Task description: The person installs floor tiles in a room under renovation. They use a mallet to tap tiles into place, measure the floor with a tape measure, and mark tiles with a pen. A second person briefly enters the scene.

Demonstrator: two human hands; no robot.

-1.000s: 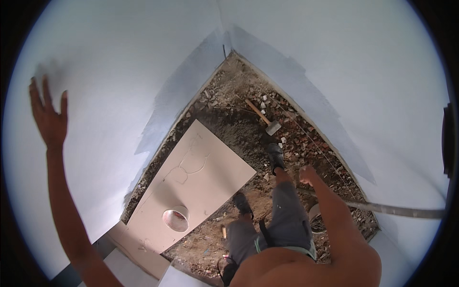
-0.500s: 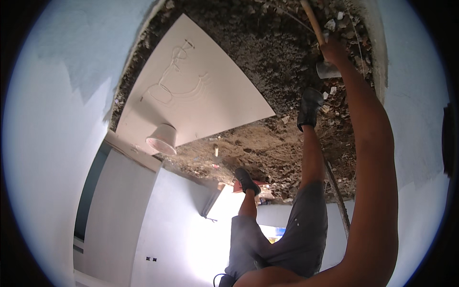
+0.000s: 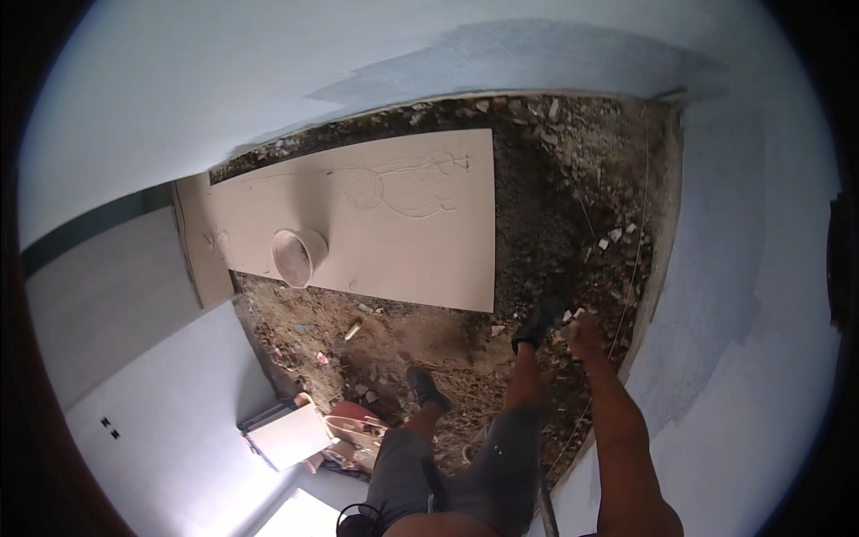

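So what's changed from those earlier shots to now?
The left hand, raised earlier, is out of view. The right hand gripped the hammer, then drew back beside the right shoe; its hold now is unclear. The bucket stays on the board.

Hammer [image 3: 568,332] in right hand [image 3: 587,338], mostly hidden. Small pale bit shows, blurry. Near dark shoe [image 3: 540,324], over broken stones [image 3: 562,374]. Can't tell which way it points.

Grey shorts [image 3: 506,465] with a pale fleck [image 3: 499,452] are worn with dark, low, closed shoes [image 3: 427,391].
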